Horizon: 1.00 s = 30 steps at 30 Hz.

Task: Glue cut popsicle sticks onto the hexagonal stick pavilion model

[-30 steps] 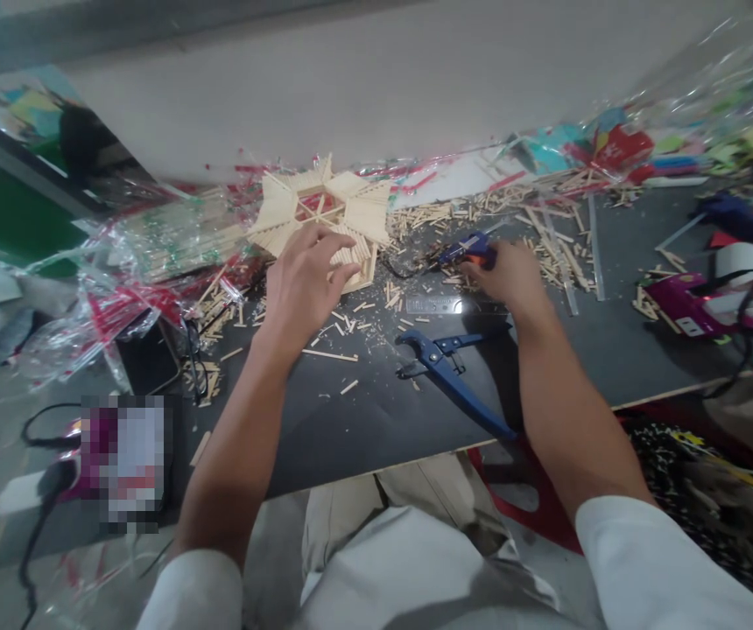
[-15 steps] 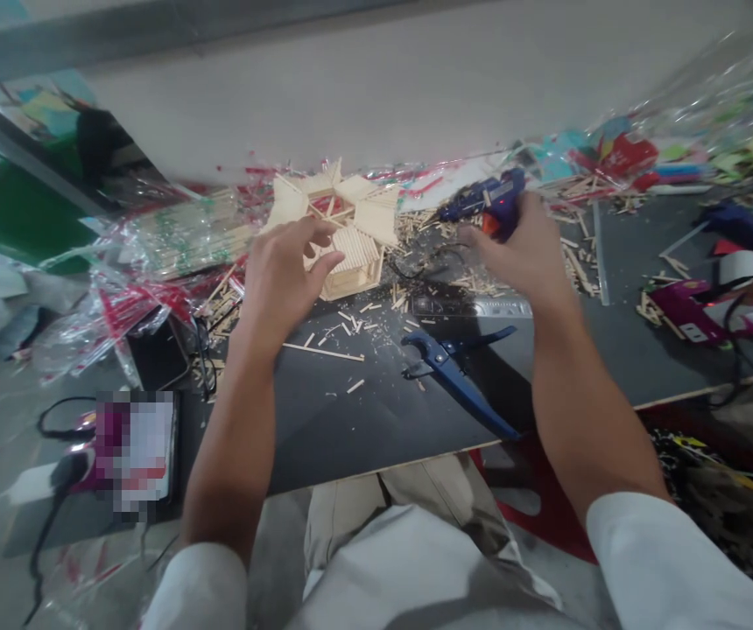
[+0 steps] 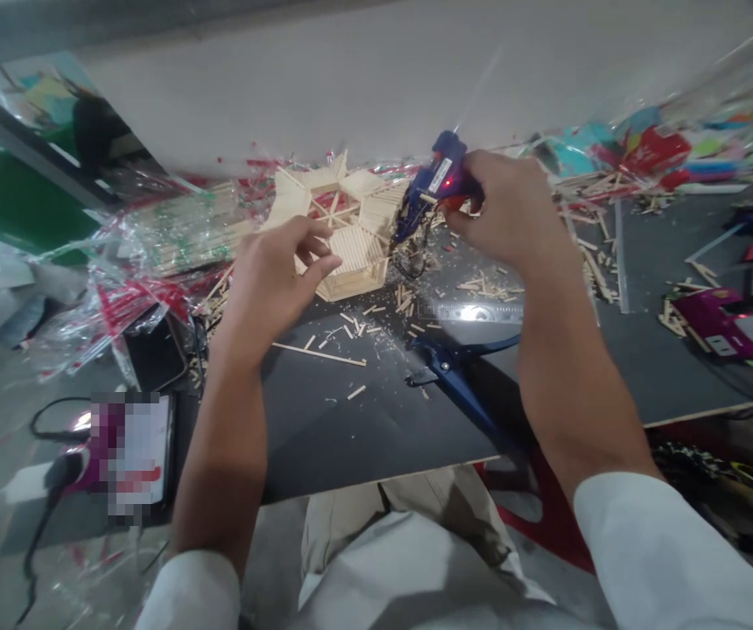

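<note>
While the person sits at the bench, the right hand [image 3: 508, 210] is clamped around the grip of a blue hot glue gun [image 3: 435, 179], fingers curled tight, with a small red light showing on the gun. Its nozzle angles down, just beside the right side of the popsicle-stick model [image 3: 354, 262], and whether it touches the model is hard to tell. The left hand [image 3: 268, 284] is open and holds nothing, fingers spread apart and slightly arched. Its thumb and fingertips are right at the near left of the model, though contact can't be confirmed from this angle.

The model, a ring of slatted wooden panels around an open centre, sits on a black tabletop [image 3: 376, 429] near the table's far edge. Crumpled clear cellophane [image 3: 166, 236] with red and green marks lies left of the model. Loose stick pieces [image 3: 376, 319] are scattered just in front of it, and a long single stick [image 3: 317, 353] lies nearby. Farther in front are a metal ruler [image 3: 475, 312] and blue-handled cutters [image 3: 455, 376], partly under the right forearm's shadow. A purple device [image 3: 711, 324] sits well right of the model. A pixelated object [image 3: 130, 455] is too blurred to name.
</note>
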### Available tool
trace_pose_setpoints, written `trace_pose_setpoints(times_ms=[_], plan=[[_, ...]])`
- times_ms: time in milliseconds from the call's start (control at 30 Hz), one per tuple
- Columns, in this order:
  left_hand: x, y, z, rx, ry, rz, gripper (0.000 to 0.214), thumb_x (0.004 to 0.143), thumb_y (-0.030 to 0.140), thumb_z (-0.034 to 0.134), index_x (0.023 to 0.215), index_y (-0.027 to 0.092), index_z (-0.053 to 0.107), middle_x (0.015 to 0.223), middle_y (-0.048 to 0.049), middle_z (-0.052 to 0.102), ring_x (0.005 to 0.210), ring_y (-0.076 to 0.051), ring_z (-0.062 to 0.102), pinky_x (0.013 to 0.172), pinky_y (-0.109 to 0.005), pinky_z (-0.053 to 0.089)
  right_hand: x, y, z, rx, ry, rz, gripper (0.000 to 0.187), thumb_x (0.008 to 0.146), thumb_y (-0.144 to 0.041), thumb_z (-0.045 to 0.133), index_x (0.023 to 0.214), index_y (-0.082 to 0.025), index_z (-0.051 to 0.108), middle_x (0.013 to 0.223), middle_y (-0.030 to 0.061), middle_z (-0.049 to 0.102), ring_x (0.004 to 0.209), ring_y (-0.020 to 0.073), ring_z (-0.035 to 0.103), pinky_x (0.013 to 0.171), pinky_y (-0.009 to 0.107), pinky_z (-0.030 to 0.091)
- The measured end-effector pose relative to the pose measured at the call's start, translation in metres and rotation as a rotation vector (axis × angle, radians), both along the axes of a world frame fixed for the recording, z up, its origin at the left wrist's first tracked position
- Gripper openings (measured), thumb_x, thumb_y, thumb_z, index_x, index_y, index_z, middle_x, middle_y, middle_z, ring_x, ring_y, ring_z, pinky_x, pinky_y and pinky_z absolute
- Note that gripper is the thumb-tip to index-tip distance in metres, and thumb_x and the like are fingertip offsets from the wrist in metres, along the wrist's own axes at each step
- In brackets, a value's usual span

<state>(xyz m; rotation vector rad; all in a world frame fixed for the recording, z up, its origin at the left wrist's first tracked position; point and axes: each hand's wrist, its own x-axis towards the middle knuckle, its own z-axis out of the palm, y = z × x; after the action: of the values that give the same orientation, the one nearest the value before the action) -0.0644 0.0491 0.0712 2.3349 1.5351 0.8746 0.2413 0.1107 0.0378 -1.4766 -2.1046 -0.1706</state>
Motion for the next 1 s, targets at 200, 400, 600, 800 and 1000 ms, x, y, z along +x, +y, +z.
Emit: trace_pose_setpoints(times_ms=[200,400,600,800,1000], plan=[[-0.003,0.002,-0.001,-0.006,-0.006,-0.007,0.022,0.091,0.031,0.073,0.112,0.025,0.072,0.100,-0.0033,0.080,0.085,-0.020,0.071,0.086,-0.038,0.059,0.000,-0.002,0.004,-0.065,0.057,0.014,0.023,0.086,-0.033,0.068,0.107,-0.025,0.064,0.097,0.0099,0.070,0.090,0.0320,0.066,0.082,0.047,0.052],[-0.002,0.001,-0.001,-0.003,0.010,0.000,0.021,0.090,0.031,0.073,0.111,0.026,0.072,0.098,-0.0022,0.079,0.085,-0.019,0.070,0.086,-0.036,0.059,-0.002,-0.003,0.004,-0.066,0.022,0.006,0.022,0.087,-0.030,0.064,0.108,-0.024,0.062,0.099,0.0104,0.070,0.088,0.0309,0.065,0.082,0.045,0.050],[-0.002,0.002,-0.002,-0.015,0.012,-0.007,0.023,0.090,0.031,0.073,0.112,0.025,0.071,0.099,-0.0034,0.079,0.087,-0.020,0.070,0.085,-0.036,0.058,-0.004,-0.006,0.010,-0.097,0.017,0.004,0.019,0.087,-0.029,0.063,0.106,-0.027,0.061,0.103,0.0119,0.073,0.088,0.0309,0.063,0.082,0.044,0.048],[-0.003,0.001,-0.002,-0.021,0.011,-0.013,0.021,0.091,0.031,0.073,0.112,0.026,0.072,0.099,-0.0027,0.078,0.087,-0.019,0.071,0.087,-0.036,0.058,-0.006,-0.008,0.012,-0.096,-0.013,-0.020,0.021,0.090,-0.029,0.058,0.111,-0.026,0.059,0.107,0.0141,0.073,0.092,0.0327,0.064,0.082,0.044,0.048],[-0.001,0.001,-0.001,-0.038,0.027,-0.014,0.024,0.091,0.031,0.072,0.114,0.024,0.071,0.099,-0.0038,0.077,0.090,-0.020,0.070,0.088,-0.035,0.058,-0.009,-0.007,0.013,-0.082,-0.045,-0.077,0.021,0.092,-0.025,0.059,0.112,-0.021,0.057,0.113,0.0168,0.072,0.103,0.0345,0.067,0.090,0.045,0.050]])
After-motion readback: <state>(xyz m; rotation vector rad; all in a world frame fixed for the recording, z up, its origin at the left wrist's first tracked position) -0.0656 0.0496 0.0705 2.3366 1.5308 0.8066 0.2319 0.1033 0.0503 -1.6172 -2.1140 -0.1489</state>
